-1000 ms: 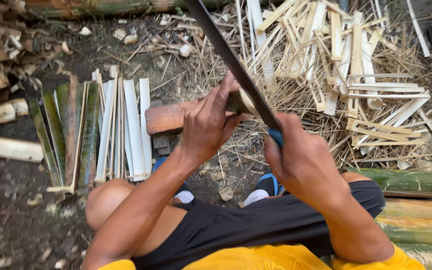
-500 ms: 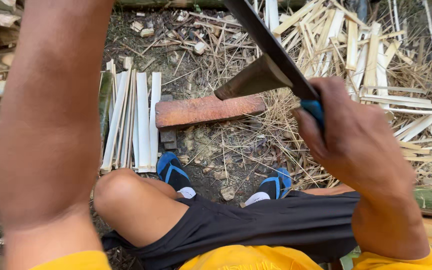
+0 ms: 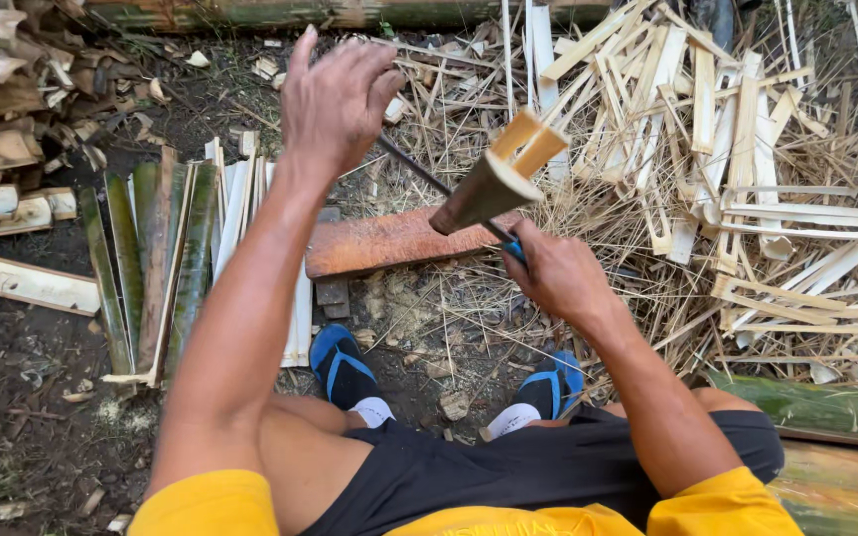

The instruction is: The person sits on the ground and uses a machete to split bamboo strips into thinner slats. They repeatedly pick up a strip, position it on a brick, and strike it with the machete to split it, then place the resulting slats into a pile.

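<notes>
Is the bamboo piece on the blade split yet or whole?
Partly split: the bamboo piece gapes at its top end, and is stuck on the blade held by the right hand.

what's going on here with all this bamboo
A seated person is splitting bamboo. The right hand grips a blue-handled blade, and a short bamboo piece is stuck on it, partly split at its top. The left hand is raised, open and empty. A reddish block lies ahead, with finished slats left and scraps right.

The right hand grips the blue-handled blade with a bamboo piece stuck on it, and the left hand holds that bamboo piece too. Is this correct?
Not quite. In the head view the left hand is raised, open and empty, fingers spread. Only the right hand grips the blue-handled blade, with the bamboo piece on it.
</notes>
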